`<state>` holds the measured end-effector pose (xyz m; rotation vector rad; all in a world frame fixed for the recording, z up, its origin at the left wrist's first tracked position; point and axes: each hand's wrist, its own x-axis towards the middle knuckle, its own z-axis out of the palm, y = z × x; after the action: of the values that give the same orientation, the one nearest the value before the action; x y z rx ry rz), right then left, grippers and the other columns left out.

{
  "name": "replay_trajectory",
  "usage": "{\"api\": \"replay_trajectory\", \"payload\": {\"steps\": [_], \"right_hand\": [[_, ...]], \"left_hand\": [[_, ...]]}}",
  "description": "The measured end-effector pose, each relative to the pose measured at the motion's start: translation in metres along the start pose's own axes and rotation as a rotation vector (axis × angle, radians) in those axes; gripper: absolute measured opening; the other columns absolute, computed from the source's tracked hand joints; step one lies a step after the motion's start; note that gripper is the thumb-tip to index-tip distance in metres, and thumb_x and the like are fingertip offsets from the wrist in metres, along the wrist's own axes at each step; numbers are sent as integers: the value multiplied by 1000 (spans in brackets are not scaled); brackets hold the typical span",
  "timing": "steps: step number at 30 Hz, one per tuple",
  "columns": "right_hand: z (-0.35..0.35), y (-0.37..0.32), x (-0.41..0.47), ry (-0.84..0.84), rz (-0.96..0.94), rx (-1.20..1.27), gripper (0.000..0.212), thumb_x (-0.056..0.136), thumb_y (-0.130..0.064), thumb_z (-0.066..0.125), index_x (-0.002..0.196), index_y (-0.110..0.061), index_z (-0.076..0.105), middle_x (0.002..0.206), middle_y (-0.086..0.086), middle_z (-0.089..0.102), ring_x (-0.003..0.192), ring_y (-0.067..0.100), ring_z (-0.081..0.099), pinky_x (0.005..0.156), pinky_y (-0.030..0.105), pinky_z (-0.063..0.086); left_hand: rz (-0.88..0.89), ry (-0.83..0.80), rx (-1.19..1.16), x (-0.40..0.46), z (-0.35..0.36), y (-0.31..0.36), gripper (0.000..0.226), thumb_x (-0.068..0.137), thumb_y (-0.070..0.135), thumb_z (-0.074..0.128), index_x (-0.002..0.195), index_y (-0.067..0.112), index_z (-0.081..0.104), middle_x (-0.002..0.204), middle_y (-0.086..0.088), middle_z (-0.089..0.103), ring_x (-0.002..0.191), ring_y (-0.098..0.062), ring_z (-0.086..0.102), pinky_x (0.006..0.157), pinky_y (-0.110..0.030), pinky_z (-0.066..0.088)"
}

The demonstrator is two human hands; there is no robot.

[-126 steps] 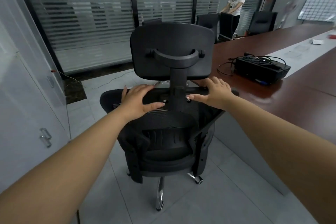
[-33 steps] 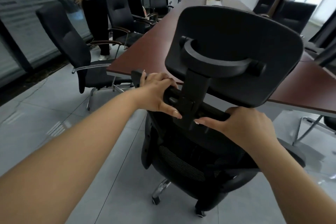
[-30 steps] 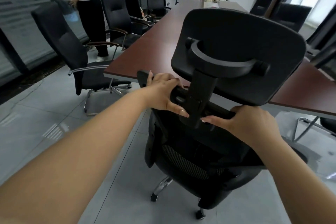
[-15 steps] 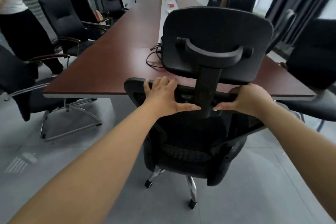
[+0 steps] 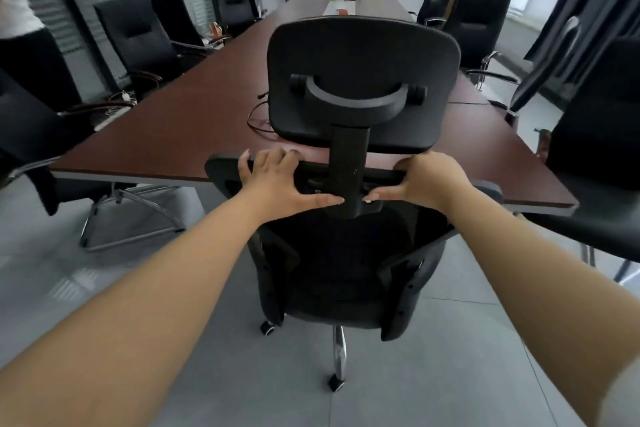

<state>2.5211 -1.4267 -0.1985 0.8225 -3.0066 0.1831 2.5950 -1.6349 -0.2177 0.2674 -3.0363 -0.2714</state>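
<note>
— What changed?
— The chair (image 5: 346, 270) has swung square to the table (image 5: 194, 121) end, ready to be pushed in.
— Grip?
— The left hand (image 5: 277, 184) curls over the chair's back. The right hand (image 5: 422, 180) probably does too, but its fingers are hidden.

Office chair (image 5: 346, 291): at the grip, top rail (image 5: 220, 168) of matt black plastic; above it, headrest (image 5: 363, 55) with smooth matt shell; below, backrest (image 5: 349, 246) of black mesh cloth and base leg (image 5: 339, 347) of polished chrome. Beyond the grip, table (image 5: 194, 114) of glossy reddish-brown wood; floor (image 5: 207, 357) smooth grey tile.
</note>
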Motion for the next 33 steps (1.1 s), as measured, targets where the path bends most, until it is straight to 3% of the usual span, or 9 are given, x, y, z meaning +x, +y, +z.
{"api": "replay_trajectory", "payload": {"steps": [12,15,19,26,33], "right_hand": [[-2,38,21,39,-81,-19,69,69,-77,48,90,-12,62,63,-7,45,71,17,48,56,26,33],[-2,46,26,60,-69,-58,74,68,-79,45,97,-13,63,70,-4,51,73,18,49,62,26,37],[-1,58,22,45,-11,-83,75,65,-80,44,101,-17,63,84,-1,58,80,20,52,67,28,39],[-9,85,7,-80,42,-109,77,69,-74,48,120,-15,58,104,6,63,104,26,55,76,30,38],[-3,63,-7,-85,-36,-113,74,68,-76,48,109,-16,63,102,6,65,98,25,57,74,30,41]], "left_hand": [[-4,-54,88,36,3,23,97,63,84,36,131,16,34,138,-6,30,137,-29,18,116,-46,-1],[33,-24,128,43,3,28,108,51,89,25,131,18,37,137,-6,36,133,-30,26,113,-43,11],[82,47,167,42,5,41,97,59,87,35,126,18,45,131,-8,43,126,-30,35,107,-40,21],[77,54,222,23,16,78,108,55,93,22,127,15,44,126,-12,47,119,-30,40,101,-40,25],[-12,82,187,-19,12,68,111,55,91,24,130,12,40,123,-12,47,119,-30,40,103,-40,24]]}}
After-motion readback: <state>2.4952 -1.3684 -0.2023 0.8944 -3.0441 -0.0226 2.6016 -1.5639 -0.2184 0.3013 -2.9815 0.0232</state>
